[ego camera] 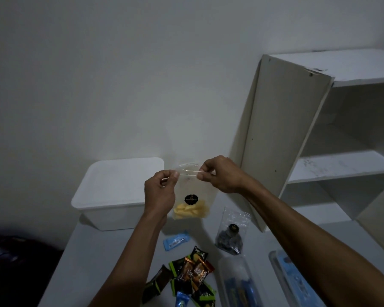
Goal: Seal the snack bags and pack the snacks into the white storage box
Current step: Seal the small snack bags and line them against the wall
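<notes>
Left hand [162, 191] and right hand [220, 173] pinching clear snack bag [190, 191] top, seemingly half-sealed; uneven pressing risks gaps, spilling chips.

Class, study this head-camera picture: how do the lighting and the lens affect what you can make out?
Head view: dim, grey light overall; the clear snack bag pinched by the left hand and right hand shows faint glare along its top edge; the bottom-left corner is nearly black; wide-angle bending tilts the white shelf unit; small wrappers look soft.

Clear bag [192, 191] w/ yellow chips, black label; white box [118, 191]; green/orange/black sachets [193, 273]; blue packet [175, 240].
</notes>
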Available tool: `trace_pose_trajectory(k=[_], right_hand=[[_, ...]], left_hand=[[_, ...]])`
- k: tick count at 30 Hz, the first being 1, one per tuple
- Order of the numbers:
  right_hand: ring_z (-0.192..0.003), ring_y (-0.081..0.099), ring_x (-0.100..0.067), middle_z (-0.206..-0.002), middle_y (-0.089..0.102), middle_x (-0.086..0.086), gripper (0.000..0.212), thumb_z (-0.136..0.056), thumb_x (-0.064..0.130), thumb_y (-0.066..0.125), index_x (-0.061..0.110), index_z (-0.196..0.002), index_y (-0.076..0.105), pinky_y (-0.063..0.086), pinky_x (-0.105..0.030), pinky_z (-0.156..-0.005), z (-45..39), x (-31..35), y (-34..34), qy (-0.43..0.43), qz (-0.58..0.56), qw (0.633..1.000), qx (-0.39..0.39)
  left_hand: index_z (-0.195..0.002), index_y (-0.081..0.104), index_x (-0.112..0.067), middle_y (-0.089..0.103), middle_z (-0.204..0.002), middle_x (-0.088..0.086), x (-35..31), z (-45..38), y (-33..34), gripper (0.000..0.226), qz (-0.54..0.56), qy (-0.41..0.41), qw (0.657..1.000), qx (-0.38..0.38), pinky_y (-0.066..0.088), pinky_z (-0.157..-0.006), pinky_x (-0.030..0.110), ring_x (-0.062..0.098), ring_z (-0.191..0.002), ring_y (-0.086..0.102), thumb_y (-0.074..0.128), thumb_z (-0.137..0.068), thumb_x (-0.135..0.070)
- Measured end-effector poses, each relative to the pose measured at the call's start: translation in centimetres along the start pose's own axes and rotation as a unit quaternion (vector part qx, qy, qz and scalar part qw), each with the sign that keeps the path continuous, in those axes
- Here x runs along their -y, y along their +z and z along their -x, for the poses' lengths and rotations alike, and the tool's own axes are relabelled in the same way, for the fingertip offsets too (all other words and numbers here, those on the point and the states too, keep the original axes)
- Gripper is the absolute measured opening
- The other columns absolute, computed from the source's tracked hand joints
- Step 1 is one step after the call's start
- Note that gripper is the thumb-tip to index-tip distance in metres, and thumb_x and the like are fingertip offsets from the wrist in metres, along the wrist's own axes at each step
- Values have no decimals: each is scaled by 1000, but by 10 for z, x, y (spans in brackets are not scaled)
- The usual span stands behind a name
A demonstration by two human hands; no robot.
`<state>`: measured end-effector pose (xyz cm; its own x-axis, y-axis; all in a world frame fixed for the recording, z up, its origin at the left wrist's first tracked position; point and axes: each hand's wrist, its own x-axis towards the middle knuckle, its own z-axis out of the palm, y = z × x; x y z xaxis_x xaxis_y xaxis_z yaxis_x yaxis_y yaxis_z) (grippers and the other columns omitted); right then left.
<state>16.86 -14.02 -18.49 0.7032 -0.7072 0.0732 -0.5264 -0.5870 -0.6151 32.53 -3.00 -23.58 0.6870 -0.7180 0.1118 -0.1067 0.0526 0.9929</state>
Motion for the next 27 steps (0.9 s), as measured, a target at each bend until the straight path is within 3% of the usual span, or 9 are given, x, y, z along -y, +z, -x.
trace_pose_trajectory(k=[17,21,27], right_hand=[[-78,70,-18,-86,73,4,17,-89,32,71,17,-80,71,56,-33,-73,1,-19,-4,-11,-19,999,-28],[-69,71,-16,-78,67,15,18,-90,28,70,12,-83,70,51,-22,-61,3,-22,-6,-4,-28,999,-39],[-77,71,-11,-81,70,15,17,-89,29,72,13,-82,72,49,-15,-64,5,-30,-7,-5,-67,997,-41]], left_hand=[[-100,73,-13,69,-89,-2,1,-6,-3,14,13,-17,1000,-19,44,-72,17,9,-84,61,67,-91,-22],[-101,73,-13,69,-91,-2,0,-5,-6,15,8,-16,1000,-19,44,-71,15,7,-84,62,67,-91,-22],[-100,71,-11,68,-85,-3,-2,-6,-9,13,21,-19,999,-33,45,-69,16,3,-77,61,66,-91,-19]])
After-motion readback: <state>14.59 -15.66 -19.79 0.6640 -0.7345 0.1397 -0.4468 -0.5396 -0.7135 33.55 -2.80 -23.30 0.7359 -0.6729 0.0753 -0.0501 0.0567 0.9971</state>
